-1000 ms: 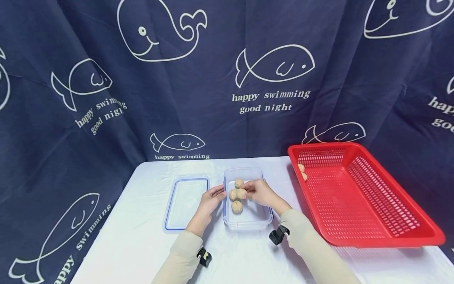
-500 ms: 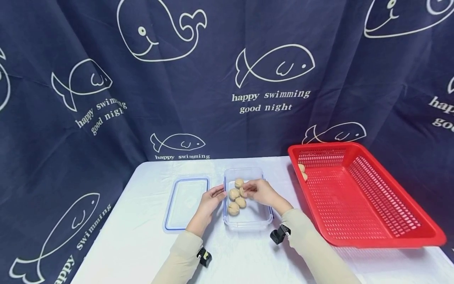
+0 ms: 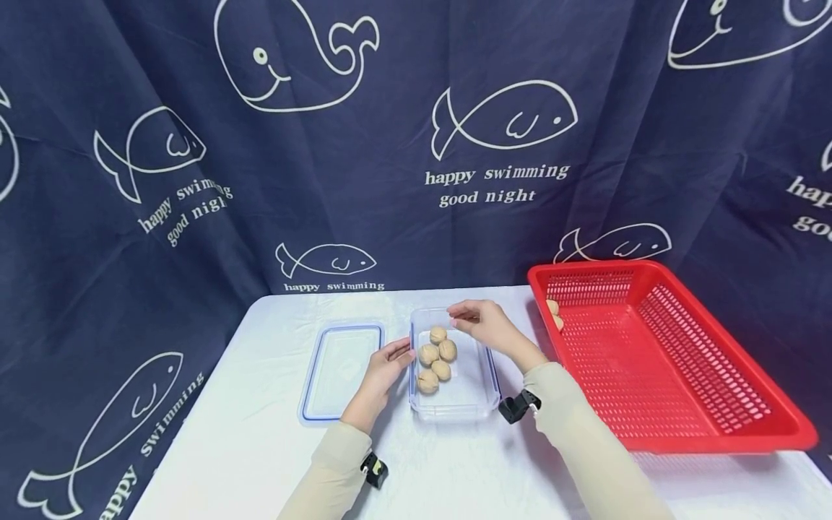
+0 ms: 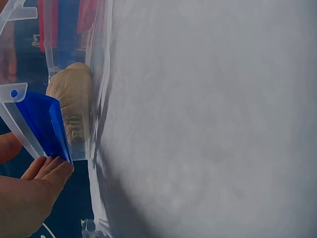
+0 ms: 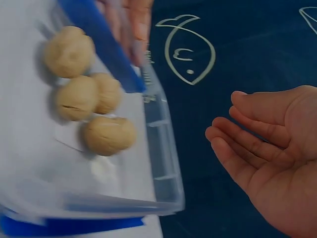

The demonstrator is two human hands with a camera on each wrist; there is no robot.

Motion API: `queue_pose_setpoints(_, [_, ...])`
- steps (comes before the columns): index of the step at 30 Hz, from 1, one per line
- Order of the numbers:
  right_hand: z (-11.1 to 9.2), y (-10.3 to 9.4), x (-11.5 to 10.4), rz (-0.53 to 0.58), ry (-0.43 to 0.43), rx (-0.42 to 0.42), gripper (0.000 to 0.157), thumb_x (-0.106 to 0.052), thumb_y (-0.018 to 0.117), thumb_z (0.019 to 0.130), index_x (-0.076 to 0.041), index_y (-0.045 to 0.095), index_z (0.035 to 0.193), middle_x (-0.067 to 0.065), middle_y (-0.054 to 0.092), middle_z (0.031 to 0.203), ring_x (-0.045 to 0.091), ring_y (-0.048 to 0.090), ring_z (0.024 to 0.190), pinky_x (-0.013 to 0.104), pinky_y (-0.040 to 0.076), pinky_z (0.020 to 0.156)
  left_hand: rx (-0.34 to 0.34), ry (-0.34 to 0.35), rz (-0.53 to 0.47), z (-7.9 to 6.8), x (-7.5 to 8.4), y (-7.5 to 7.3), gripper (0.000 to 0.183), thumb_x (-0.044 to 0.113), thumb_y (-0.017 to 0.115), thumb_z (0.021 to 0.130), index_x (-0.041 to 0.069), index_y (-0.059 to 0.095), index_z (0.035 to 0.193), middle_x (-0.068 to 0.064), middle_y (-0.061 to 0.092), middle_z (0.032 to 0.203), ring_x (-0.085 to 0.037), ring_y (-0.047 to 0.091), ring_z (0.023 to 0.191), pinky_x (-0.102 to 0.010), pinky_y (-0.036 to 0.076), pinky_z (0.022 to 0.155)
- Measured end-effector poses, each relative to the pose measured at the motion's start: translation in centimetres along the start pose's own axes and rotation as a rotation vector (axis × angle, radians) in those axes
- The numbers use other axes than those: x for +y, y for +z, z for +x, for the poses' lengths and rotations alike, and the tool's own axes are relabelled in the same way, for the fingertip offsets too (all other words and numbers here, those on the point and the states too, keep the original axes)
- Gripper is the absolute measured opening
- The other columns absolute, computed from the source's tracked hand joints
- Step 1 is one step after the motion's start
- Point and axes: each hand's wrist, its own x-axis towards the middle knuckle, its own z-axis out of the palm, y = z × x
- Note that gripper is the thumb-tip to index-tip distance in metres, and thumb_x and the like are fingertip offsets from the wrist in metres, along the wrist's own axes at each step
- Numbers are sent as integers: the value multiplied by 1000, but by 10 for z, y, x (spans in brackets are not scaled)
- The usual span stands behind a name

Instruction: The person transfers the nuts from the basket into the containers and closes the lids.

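Several walnuts (image 3: 441,370) lie in a clear plastic container (image 3: 471,404) with blue-edged sides, mostly along its left half. My left hand (image 3: 383,372) rests at the container's left side. In the left wrist view its fingertips (image 4: 62,168) touch the blue side flap (image 4: 44,124), and a walnut (image 4: 74,104) shows through the clear wall. Over the container's far right corner is my right hand (image 3: 484,325), holding nothing. The right wrist view shows that hand's fingers (image 5: 242,144) loosely bent and apart from the walnuts (image 5: 109,135).
A clear lid with a blue seal (image 3: 344,372) lies flat left of the container. To the right stands a large red plastic basket (image 3: 650,390) with a few walnuts (image 3: 552,307) at its left wall. A white cloth (image 3: 227,448) covers the table; a dark printed curtain (image 3: 364,166) hangs behind.
My right hand has let go of a walnut in the container and moved up and away, toward the far right corner. Walnuts nearer me shifted slightly. The left hand stays in place.
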Motion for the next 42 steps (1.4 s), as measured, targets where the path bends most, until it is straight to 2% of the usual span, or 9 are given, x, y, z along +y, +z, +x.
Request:
queue_pose_setpoints(6, [10,-24,-12,-10,10,47,22,-3,65,89,7,67,109,20,70,102,31,67,94,42,56,85,3,-3,-3,0,-2,-1,44,11,64,92,-2,53,133,-20,56,133,-31,53,124,-40,40,108])
queue_pose_setpoints(13, [17,-52,-15,-8,13,81,23,-4,66,90,6,67,110,21,70,104,30,67,95,40,56,85,4,-7,0,0,2,0,41,9,62,93,-1,55,132,-18,59,130,-30,54,122,-40,41,108])
queue_pose_setpoints(19, [18,-75,-12,-28,34,97,25,-7,65,91,5,66,113,21,69,108,30,66,97,27,55,82,-13,7,5,0,2,-1,43,10,61,93,-3,52,133,-20,56,132,-32,53,123,-41,40,108])
queue_pose_setpoints(24, [13,-94,-4,-56,57,126,27,-11,65,92,4,66,115,20,68,111,23,65,96,14,51,76,-27,4,0,-6,10,-1,43,7,60,94,-7,50,134,-24,54,133,-35,51,124,-43,39,109])
queue_pose_setpoints(30, [5,-118,8,-84,70,178,28,-13,64,93,4,65,116,20,67,115,0,60,88,7,47,72,-28,5,0,-23,30,1,42,4,57,94,-10,49,132,-27,53,133,-36,51,124,-42,40,108])
queue_pose_setpoints(34, [-2,-133,16,-92,65,210,30,-15,64,93,5,65,117,23,66,115,-9,57,86,5,45,73,-27,5,-6,-27,34,2,41,4,57,94,-10,49,132,-28,51,134,-36,51,124,-42,39,109])
queue_pose_setpoints(42, [-14,-152,43,-93,98,241,34,-16,64,94,7,62,119,26,64,116,-14,55,85,4,45,73,-29,11,-5,-27,32,2,42,4,58,94,-10,49,133,-28,51,134,-37,51,125,-43,38,109])
